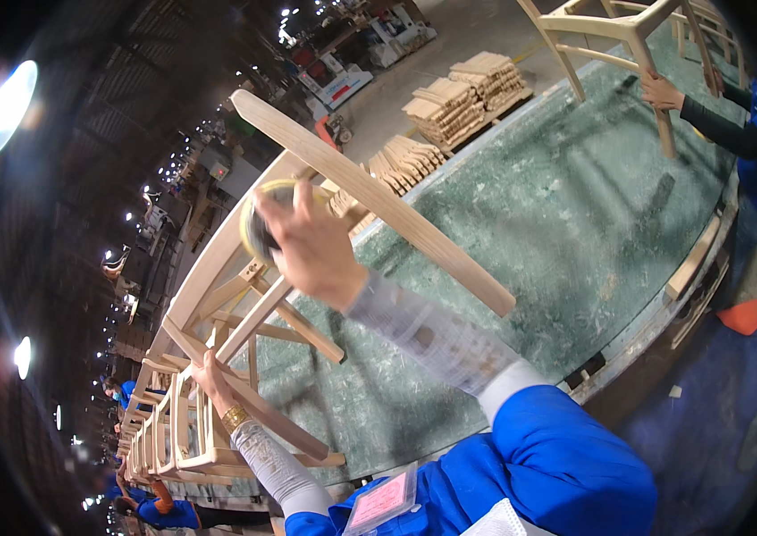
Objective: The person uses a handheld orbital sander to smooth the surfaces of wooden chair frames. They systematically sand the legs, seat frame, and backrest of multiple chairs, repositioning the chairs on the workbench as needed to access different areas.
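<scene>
A pale wooden chair frame lies tipped over on the green tabletop, its legs and rails sticking out at angles. My right hand is closed around a round dark sanding pad with a yellow rim. It presses the pad to a rail near the frame's upper part; hand and pad are a little blurred. Lower and to the left, my left hand wraps around a wooden leg of the same frame, a gold bracelet at its wrist. Parts of the rail behind the pad are hidden.
The long green table has a worn, dusty surface. More chair frames line up at left. Stacked wooden parts stand beyond the table. At far right, a co-worker's hand holds another chair frame. Wooden strips lie along the right edge.
</scene>
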A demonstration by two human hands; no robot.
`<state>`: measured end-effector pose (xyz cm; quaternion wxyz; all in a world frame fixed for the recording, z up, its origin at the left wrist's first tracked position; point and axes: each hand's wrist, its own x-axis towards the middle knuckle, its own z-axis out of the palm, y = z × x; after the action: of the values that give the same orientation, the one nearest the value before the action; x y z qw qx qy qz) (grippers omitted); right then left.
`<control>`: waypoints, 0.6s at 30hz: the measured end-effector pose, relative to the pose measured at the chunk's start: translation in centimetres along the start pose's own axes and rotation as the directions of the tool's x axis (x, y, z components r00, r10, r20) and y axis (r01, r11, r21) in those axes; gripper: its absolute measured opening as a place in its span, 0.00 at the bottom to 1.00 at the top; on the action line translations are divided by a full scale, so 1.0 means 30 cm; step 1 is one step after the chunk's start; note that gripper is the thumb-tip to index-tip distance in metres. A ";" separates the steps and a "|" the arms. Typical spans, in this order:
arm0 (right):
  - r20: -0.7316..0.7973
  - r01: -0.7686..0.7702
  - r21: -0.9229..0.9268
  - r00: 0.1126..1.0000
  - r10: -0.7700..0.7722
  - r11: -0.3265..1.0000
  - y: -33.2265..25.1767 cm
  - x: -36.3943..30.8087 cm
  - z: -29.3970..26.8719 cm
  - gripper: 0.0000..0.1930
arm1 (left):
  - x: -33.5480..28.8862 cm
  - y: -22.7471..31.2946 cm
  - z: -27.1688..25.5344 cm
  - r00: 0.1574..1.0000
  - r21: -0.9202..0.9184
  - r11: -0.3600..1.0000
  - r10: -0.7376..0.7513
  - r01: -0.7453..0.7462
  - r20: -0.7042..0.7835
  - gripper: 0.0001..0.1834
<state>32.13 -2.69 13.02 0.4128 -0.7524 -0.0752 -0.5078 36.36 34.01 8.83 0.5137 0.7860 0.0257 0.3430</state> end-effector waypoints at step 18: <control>0.179 -0.103 -0.242 0.973 0.149 0.965 0.137 -0.411 -0.499 0.34 | 0.104 -0.028 0.035 0.999 0.021 0.999 0.040 -0.041 0.037 0.10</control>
<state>17.98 -12.03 2.74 0.3444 -0.8449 -0.0076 -0.4092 39.59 34.80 9.50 0.4984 0.7980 0.0041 0.3387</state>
